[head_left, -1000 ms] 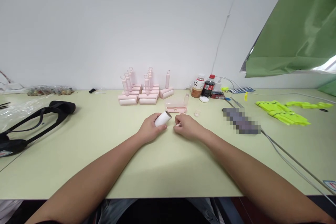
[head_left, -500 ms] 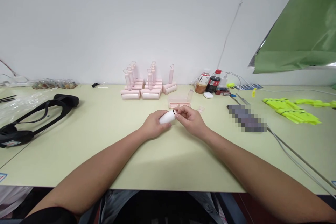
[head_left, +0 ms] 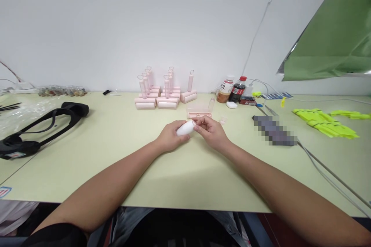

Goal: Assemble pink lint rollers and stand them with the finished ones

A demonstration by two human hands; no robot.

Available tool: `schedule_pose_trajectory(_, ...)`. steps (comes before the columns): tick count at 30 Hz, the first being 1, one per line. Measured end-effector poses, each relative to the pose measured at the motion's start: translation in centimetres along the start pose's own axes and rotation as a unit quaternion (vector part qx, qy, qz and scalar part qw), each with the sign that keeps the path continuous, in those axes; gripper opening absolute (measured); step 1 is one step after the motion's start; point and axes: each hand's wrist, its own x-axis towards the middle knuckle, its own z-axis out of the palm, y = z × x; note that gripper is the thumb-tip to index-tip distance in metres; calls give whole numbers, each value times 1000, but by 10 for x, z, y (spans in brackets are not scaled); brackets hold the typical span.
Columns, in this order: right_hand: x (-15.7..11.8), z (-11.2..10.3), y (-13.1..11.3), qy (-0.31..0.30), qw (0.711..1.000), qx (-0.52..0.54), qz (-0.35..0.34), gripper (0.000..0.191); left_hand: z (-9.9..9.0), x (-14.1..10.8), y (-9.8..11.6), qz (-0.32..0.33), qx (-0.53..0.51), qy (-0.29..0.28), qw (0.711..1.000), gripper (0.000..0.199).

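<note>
My left hand (head_left: 171, 137) wraps round a white lint roller roll (head_left: 185, 128), which is tilted with its right end higher. At that end, my right hand (head_left: 213, 131) pinches with thumb and fingers. A small pale pink piece (head_left: 194, 123) shows between those fingertips and the roll; most of it is hidden. Just beyond my hands lies an open pink lint roller case (head_left: 191, 115), with its clear handle (head_left: 211, 104) standing up at the right. A small clear pinkish piece (head_left: 223, 120) rests on the table right of the case.
Several pink lint rollers (head_left: 167, 105) stand in rows by the wall. Two drink bottles (head_left: 238, 89), a white box (head_left: 231, 105), a blurred dark phone-like object (head_left: 274, 130) and yellow strips (head_left: 324, 122) are to the right. Black headgear (head_left: 43, 131) lies left on the table (head_left: 185, 177).
The dark gap at the roll's right end has narrowed, with my right fingertips still against it. Both hands otherwise keep their places; the view has shifted slightly.
</note>
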Motion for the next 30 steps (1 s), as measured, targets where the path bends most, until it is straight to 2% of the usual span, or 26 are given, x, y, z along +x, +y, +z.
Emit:
schedule_pose_trajectory(7, -2, 4, 0, 22, 999, -19, -23, 20, 1, 0, -1, 9, -9, 6, 1000, 43)
schedule_pose_trajectory(17, -1, -1, 0, -17, 999, -37, -26, 21, 1, 1, -1, 12, -1, 12, 1000, 44)
schedule_pose_trajectory(19, -1, -2, -4, 7, 997, -60, -47, 21, 1, 1, -1, 4, -10, 21, 1000, 43)
schedule_pose_trajectory(23, -4, -2, -15, 99, 986, -107, -79, 22, 0, 2, 1, -23, -17, 47, 999, 45)
schedule_pose_trajectory(24, -5, -1, -17, 88, 988, -104, -77, 22, 0, 3, 1, -20, -21, 51, 998, 45)
schedule_pose_trajectory(27, -6, -1, -21, -19, 994, -83, -69, 23, 0, 3, 1, -6, -24, 52, 998, 46)
schedule_pose_trajectory(28, -6, -3, -21, -37, 993, -87, -66, 24, 0, 3, 0, -7, -20, 55, 998, 48)
schedule_pose_trajectory(30, -2, -9, -20, -3, 990, -132, -41, 23, -1, 3, 0, -25, -15, 69, 997, 59)
